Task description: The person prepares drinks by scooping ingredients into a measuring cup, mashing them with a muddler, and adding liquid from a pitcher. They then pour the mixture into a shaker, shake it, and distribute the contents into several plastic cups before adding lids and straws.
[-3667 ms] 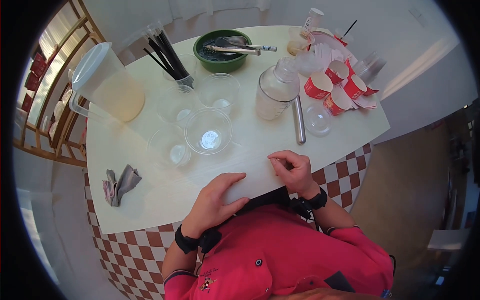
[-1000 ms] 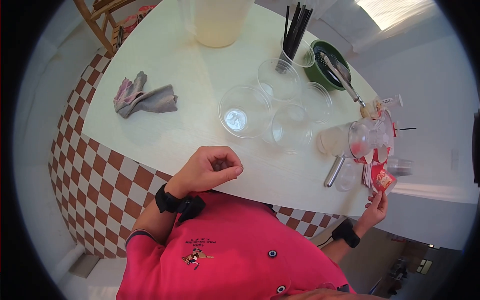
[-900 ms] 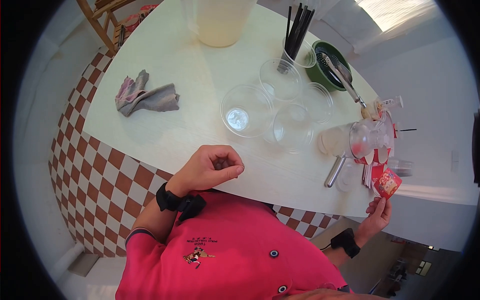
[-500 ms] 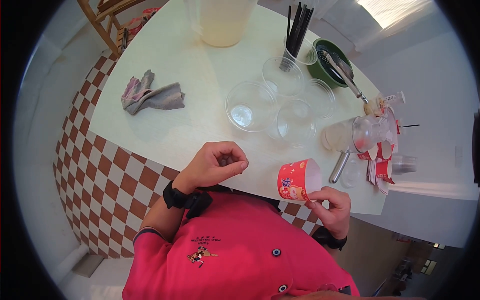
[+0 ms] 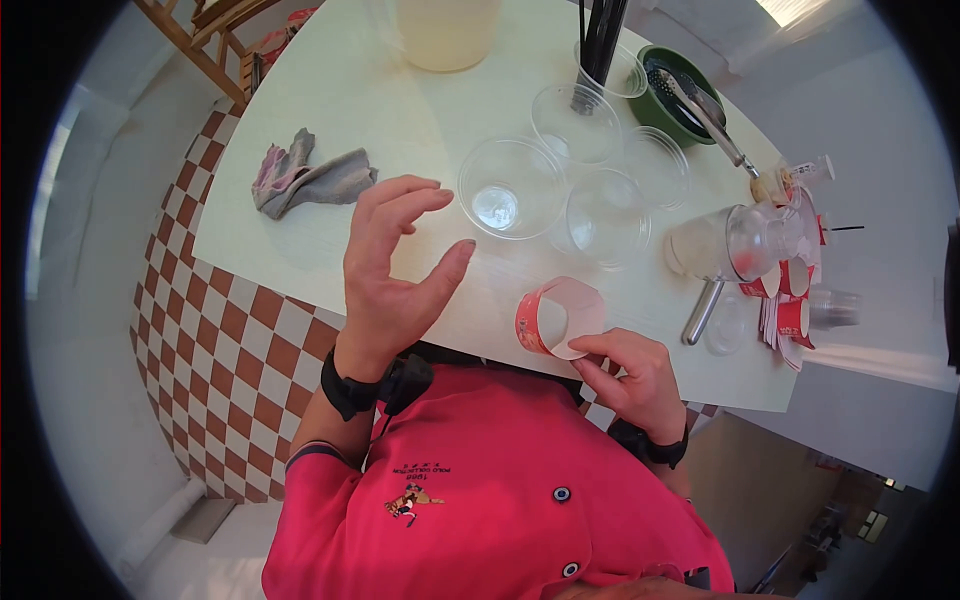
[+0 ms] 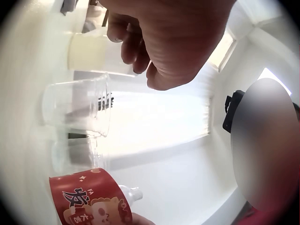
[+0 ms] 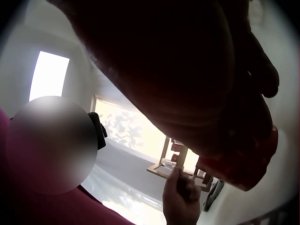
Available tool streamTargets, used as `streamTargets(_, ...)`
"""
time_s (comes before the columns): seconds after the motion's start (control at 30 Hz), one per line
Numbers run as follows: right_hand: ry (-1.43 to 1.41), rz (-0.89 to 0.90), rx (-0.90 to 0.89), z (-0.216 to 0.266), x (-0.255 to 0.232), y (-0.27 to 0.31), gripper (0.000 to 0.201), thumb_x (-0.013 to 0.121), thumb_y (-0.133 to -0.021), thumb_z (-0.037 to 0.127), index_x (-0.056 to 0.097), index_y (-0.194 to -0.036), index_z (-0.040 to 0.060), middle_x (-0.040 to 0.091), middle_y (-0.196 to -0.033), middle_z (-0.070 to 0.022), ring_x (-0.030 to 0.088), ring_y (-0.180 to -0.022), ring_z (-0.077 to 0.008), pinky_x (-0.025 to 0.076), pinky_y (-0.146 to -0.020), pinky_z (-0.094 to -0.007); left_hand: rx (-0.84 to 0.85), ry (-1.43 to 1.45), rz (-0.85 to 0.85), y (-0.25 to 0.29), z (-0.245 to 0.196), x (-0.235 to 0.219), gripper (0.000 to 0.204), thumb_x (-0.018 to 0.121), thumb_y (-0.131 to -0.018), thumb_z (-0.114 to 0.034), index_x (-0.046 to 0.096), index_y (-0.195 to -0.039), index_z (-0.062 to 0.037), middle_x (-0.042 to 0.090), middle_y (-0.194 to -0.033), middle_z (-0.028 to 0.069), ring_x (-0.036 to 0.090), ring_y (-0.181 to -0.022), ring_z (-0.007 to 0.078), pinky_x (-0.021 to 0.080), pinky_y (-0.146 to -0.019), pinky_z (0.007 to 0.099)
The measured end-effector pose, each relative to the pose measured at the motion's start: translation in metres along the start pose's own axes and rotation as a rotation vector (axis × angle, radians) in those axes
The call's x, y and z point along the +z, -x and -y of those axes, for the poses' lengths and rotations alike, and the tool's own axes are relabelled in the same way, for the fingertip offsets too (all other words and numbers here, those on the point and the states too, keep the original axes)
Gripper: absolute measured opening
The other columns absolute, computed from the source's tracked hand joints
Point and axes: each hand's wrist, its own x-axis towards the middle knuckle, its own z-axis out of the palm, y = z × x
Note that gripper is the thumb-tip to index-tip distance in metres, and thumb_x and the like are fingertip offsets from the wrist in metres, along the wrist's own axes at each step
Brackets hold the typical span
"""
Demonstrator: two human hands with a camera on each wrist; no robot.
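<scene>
At the white table [image 5: 420, 130], we work in a pink-red polo shirt [image 5: 480, 480], a pitcher [image 5: 448, 35] of pale liquid and a green basin [image 5: 655, 120] of utensils near the far side. A clear jar [image 5: 700, 247] sits to the right. Our left hand [image 5: 390, 280] is raised over the near side of the table, fingers gently bent and thumb spread well apart from them, open wide and holding nothing. Our right hand [image 5: 637, 382], turned inward, pinches the lower rim of the red paper cup sleeve [image 5: 530, 325] between thumb and forefinger, its other fingers curled. Four clear plastic cups [image 5: 512, 190] cluster beyond the sleeve, which we hold tilted over the near table edge, between our hands. A crumpled gray cloth [image 5: 325, 183] lies left of the cups; a slim metal rod [image 5: 703, 312] rests near the jar.
</scene>
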Motion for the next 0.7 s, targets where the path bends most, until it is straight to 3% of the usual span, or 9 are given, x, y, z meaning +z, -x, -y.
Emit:
streamTargets(0.07,-0.001,0.004,-0.02,0.0,0.009,-0.004,0.02,0.073,-0.081,0.002,0.073,-0.1,0.0038,0.07,-0.079,-0.0079,0.065,-0.063,-0.017,0.048,-0.053,-0.0274,-0.024,-0.028,0.129,-0.011,-0.004,0.005,0.055,0.085,-0.071,-0.014,0.063,-0.121,-0.0103,0.049,-0.142,0.0225,0.049,-0.13,0.0373,0.046,-0.101,0.0429)
streamTargets(0.13,-0.003,0.016,-0.038,0.0,0.013,-0.006,0.017,0.073,-0.082,0.004,0.072,-0.099,0.0043,0.069,-0.079,-0.008,0.065,-0.063,-0.0208,0.049,-0.053,-0.0292,-0.087,0.049,0.234,-0.011,0.0,0.01,0.056,0.086,-0.07,-0.019,0.063,-0.12,-0.0117,0.043,-0.147,0.0261,0.042,-0.137,0.0427,0.039,-0.109,0.0475)
streamTargets(0.23,-0.012,0.02,-0.058,0.005,0.017,-0.013,0.015,0.072,-0.083,0.005,0.072,-0.098,0.005,0.07,-0.08,-0.0081,0.067,-0.065,-0.0216,0.051,-0.054,-0.03,-0.039,-0.019,0.276,-0.013,0.005,0.015,0.055,0.087,-0.069,-0.021,0.064,-0.118,-0.0125,0.044,-0.147,0.0266,0.044,-0.135,0.0428,0.04,-0.108,0.0476)
streamTargets(0.33,0.033,0.006,-0.081,0.004,0.018,-0.018,0.015,0.073,-0.084,0.008,0.071,-0.098,0.0065,0.069,-0.079,-0.007,0.067,-0.066,-0.0211,0.052,-0.057,-0.0309,-0.067,-0.049,0.26,-0.017,0.008,0.019,0.04,0.086,-0.071,-0.016,0.067,-0.105,-0.0096,0.055,-0.138,0.023,0.05,-0.131,0.0385,0.043,-0.106,0.0452)
streamTargets(0.43,0.031,0.022,-0.092,0.007,0.023,-0.024,0.015,0.073,-0.084,0.012,0.071,-0.098,0.0079,0.068,-0.079,-0.0061,0.067,-0.068,-0.0209,0.052,-0.06,-0.0317,-0.133,-0.039,0.283,-0.017,0.012,0.018,0.034,0.085,-0.071,-0.009,0.067,-0.1,-0.0069,0.057,-0.139,0.0204,0.053,-0.132,0.0338,0.043,-0.107,0.041)
streamTargets(0.7,-0.051,0.024,-0.208,0.006,0.044,-0.057,0.023,0.074,-0.084,0.008,0.07,-0.106,0.0062,0.07,-0.086,-0.0078,0.068,-0.07,-0.0195,0.053,-0.061,-0.0291,-0.135,-0.086,0.042,-0.021,-0.006,-0.033,0.031,0.086,-0.07,-0.007,0.067,-0.094,-0.0075,0.059,-0.136,0.0194,0.054,-0.13,0.0321,0.045,-0.104,0.0418)
